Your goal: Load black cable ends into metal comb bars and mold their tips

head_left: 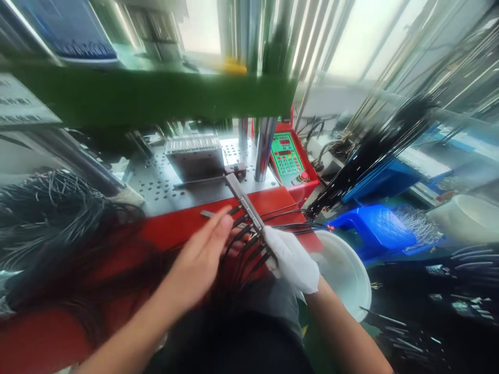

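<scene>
My right hand point(291, 259), in a white glove, is closed around the near end of a long narrow metal bar point(244, 200). Several black cables point(244, 246) come out along the bar's left side and hang down in curves. Bare and with its fingers stretched out, my left hand point(205, 249) is beside the cables at the bar's left. Whether its fingertips touch them I cannot tell. Behind the bar's far end, a metal mould block point(195, 156) stands on the perforated steel plate point(159, 192) of a press.
A green crossbeam point(163, 96) spans above the plate, with a steel column point(265, 150) at the right. A red control box point(290, 158) stands beside it. Bundles of black cable point(70, 218) lie at the left. To the right are a white bucket point(362, 280) and a blue stool point(378, 228).
</scene>
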A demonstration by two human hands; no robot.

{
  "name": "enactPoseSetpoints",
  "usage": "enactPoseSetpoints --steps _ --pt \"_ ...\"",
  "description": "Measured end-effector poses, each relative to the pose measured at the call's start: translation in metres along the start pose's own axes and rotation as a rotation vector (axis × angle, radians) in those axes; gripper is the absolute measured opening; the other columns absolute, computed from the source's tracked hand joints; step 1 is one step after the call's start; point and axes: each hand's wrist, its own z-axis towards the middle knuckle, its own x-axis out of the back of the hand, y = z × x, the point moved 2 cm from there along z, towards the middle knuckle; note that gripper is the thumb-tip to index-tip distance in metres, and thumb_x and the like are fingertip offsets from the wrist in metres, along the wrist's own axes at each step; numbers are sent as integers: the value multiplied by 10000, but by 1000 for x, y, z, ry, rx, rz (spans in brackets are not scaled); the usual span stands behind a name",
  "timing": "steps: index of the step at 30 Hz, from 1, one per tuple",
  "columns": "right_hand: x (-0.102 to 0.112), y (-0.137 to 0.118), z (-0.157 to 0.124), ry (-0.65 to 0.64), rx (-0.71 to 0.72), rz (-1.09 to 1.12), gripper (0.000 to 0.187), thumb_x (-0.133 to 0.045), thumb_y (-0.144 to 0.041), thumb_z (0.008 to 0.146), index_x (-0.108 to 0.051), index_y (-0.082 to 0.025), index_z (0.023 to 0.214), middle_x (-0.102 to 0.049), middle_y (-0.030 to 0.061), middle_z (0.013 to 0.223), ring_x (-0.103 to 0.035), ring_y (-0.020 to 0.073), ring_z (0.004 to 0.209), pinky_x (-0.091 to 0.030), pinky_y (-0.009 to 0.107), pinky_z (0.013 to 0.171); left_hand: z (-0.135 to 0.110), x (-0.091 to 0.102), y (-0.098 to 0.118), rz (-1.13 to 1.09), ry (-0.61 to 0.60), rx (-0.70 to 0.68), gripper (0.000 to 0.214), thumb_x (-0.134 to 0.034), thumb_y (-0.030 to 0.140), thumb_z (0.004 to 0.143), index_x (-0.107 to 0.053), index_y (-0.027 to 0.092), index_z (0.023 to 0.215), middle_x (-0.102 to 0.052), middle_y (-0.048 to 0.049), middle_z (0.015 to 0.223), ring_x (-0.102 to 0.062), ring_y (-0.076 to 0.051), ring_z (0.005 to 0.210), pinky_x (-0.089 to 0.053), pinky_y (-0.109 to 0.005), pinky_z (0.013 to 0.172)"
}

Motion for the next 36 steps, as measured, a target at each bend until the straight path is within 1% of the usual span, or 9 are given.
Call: enactPoseSetpoints --steps 3,7,11,17,25,28,30,33,36 --pt "0 4 8 52 -38 82 623 -288 -664 897 -636 -148 854 -441 -34 454 -381 80 362 -296 180 344 -21 -6 -31 -67 -175 192 492 -494 517 886 -532 154 1217 -694 -105 933 -661 -203 695 -535 -328 637" --pt "1 5 11 65 -81 157 645 -325 -686 876 -665 -138 883 -439 -38 448 -378 69 345 -305 168 333 -42 -12 -39 -90 -318 284 357 -501 488 884 -550 135 856 -639 -43 650 -567 -132 450 -443 -237 450" --pt "0 2 10 53 -98 190 608 -363 -666 878 -661 -137 902 -432 -46 449 -379 61 338 -301 153 322 -38 -6 -36 -38 -213 239 287 -604 433 838 -491 169 818 -523 54 563 -425 -58 380 -348 -174 392" --pt "4 1 8 0 -123 208 577 -382 -646 884 -667 -145 908 -444 -47 446 -383 57 326 -310 151 318 -35 5 -34 92 -360 294 327 -643 399 819 -527 137 977 -608 -2 568 -445 -74 373 -302 -177 378" --pt "7 0 12 4 -137 246 525 -391 -599 906 -657 -147 879 -456 -43 448 -396 67 325 -335 161 317 -36 1 -34 245 -157 238 361 -662 398 800 -535 135 1013 -634 -3 564 -412 -53 345 -288 -165 382" --pt "8 3 13 18 -126 265 527 -392 -608 900 -659 -155 892 -468 -43 453 -400 66 321 -333 159 313 -34 1 -36 300 -101 205 335 -678 403 789 -494 158 925 -673 -22 616 -406 -50 325 -297 -167 365" --pt "9 5 13 21 -105 273 527 -394 -613 897 -661 -158 898 -475 -42 457 -413 68 323 -335 158 314 -33 0 -36 252 -124 206 311 -675 390 793 -469 167 864 -678 -28 628 -448 -63 342 -331 -175 382" --pt "9 7 14 26 -87 280 533 -393 -615 896 -664 -157 911 -481 -41 455 -425 74 329 -345 165 320 -30 -4 -34 95 -202 269 318 -653 382 806 -483 163 960 -701 -59 736 -506 -85 387 -362 -193 404" --pt "9 6 16 36 -96 300 518 -400 -600 901 -655 -149 895 -478 -43 443 -416 75 319 -331 168 319 -29 -9 -35 5 -215 333 376 -628 403 828 -510 139 1069 -661 -25 680 -361 -24 330 -237 -171 375"
